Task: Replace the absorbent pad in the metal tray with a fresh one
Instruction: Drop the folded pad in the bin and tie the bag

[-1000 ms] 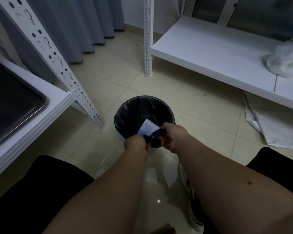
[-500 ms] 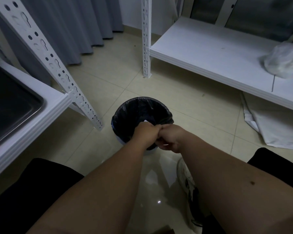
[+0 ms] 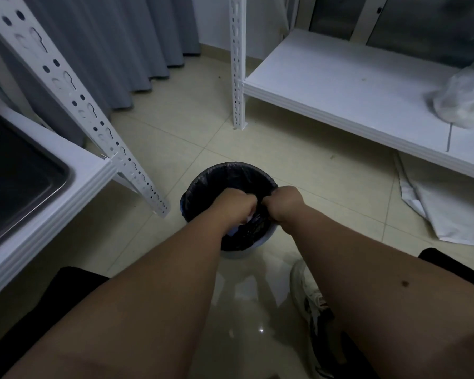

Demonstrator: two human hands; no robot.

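steel shows first at our far left: the metal tray (image 3: 19,173) sits on a white shelf (image 3: 74,184), its dark inside bare as far as we can see. moving right, a perforated white upright (image 3: 74,102) slants past grey curtains (image 3: 115,50). at centre the bin (image 3: 230,212), lined with a black bag (image 3: 246,233), stands on the tiled floor (image 3: 175,149). our left hand (image 3: 237,205) is curled over its mouth, fingers bunched on a white scrap, apparently the used pad (image 3: 249,218), just below the knuckles. our right hand (image 3: 283,202) is fisted beside it, gripping the bag's edge. further right, a low white shelf (image 3: 340,83) carries a crumpled plastic bag (image 3: 465,102), and white sheets (image 3: 449,209) lie beneath.
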